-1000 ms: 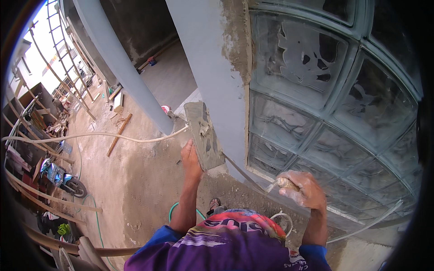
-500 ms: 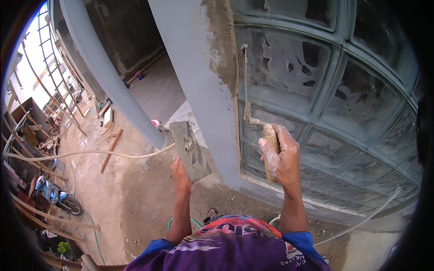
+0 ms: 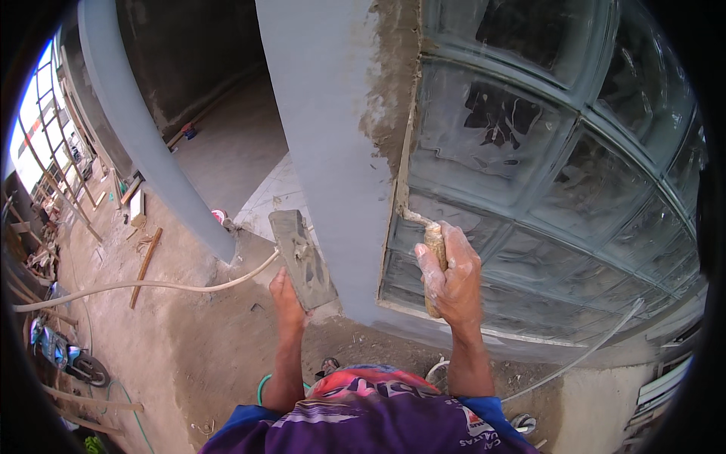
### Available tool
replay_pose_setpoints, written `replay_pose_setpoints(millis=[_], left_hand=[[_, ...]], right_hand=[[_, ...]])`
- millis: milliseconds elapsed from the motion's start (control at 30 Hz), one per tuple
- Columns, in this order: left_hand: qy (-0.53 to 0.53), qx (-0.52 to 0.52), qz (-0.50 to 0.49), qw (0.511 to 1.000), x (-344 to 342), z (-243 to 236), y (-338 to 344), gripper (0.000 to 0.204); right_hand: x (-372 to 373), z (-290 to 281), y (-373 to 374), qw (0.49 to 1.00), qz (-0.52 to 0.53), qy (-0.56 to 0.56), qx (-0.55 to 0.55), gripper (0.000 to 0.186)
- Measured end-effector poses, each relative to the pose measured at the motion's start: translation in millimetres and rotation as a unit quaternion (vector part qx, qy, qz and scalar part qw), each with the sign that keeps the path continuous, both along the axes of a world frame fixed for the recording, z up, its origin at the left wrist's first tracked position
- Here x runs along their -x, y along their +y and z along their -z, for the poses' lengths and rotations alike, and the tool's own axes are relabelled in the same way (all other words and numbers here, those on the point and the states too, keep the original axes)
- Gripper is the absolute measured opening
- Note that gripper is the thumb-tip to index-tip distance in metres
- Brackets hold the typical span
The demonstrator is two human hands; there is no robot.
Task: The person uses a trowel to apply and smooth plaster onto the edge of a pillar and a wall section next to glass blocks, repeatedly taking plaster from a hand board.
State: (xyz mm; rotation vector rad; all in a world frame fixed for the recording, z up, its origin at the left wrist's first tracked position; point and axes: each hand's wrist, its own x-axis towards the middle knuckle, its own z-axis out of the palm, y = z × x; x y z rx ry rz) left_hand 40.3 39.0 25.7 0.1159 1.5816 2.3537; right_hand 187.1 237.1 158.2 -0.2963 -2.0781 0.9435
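My left hand (image 3: 287, 306) is closed on the underside of a rectangular plastering float (image 3: 302, 261), which has grey mortar on its upturned face. In my right hand (image 3: 455, 276), fingers and thumb wrap the worn wooden handle of a trowel (image 3: 434, 265). Its narrow blade appears nearly edge-on, along the border between rough brown mortar (image 3: 393, 83) and the glass block panel (image 3: 484, 144). Whether the blade touches the mortar I cannot tell. White residue coats the right fingers.
A smooth grey wall corner (image 3: 318, 129) stands between the panel and a doorway. A pale hose (image 3: 174, 285) crosses on the left behind the float. Farther left are a wooden stick (image 3: 146, 268), a parked motorbike (image 3: 64, 352) and bamboo scaffolding. Another pale tube (image 3: 582, 356) slants at lower right.
The trowel has shifted left, its blade going from in front of the glass to the mortar edge. Both hands still hold their tools, and the whole view has swung slightly.
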Motion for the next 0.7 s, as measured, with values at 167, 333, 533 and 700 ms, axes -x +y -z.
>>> replay_pose_setpoints(millis=[167, 333, 533, 700], left_hand=[[-0.003, -0.009, -0.019, 1.0, 12.2, 10.4, 9.8, 0.029], [0.043, -0.02, 0.034, 0.998, 13.5, -8.3, 12.7, 0.025], [0.041, -0.051, 0.042, 0.997, 18.0, -5.1, 11.8, 0.023], [0.016, -0.061, 0.015, 0.998, 20.4, 5.7, 8.6, 0.023]], right_hand=[[-5.6, 25.0, -10.1, 0.999, 0.023, -0.021, 0.008, 0.034], [-27.6, 40.1, -13.4, 0.998, 0.044, -0.036, 0.035, 0.033], [-15.8, -13.7, -2.1, 0.997, 0.052, 0.016, 0.058, 0.032], [-1.1, -29.4, 1.0, 0.998, 0.062, 0.028, -0.014, 0.03]])
